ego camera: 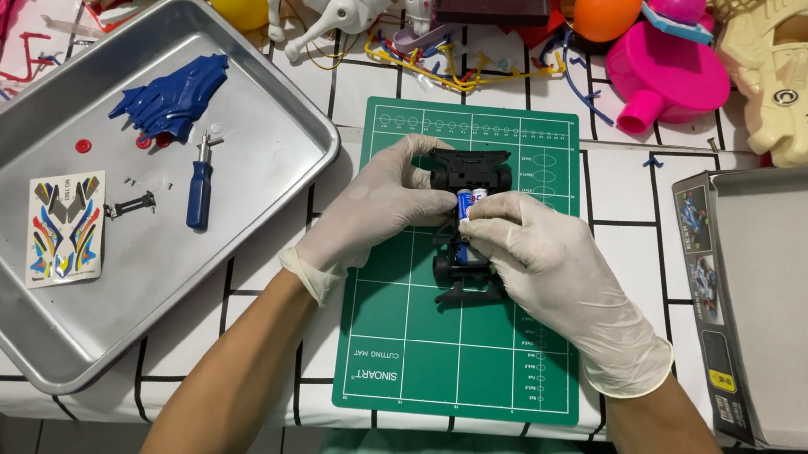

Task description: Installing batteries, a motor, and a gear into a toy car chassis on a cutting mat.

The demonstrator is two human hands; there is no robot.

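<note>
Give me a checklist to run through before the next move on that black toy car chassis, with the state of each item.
1. Chassis steadied: the left hand grips the front of the black toy car chassis over the green cutting mat. Ok.
2. Battery in hand: the right hand pinches a small blue and white battery at the chassis middle. Ok.
3. Battery seated and the right way round: fingers cover the slot. Cannot tell.
4. Screwdriver within reach: the blue screwdriver lies in the metal tray, held by neither hand. Ok.
5. Blue car body ready: the blue body shell lies in the tray. Ok.
6. Small screws accounted for: too small to tell. Cannot tell.
</note>
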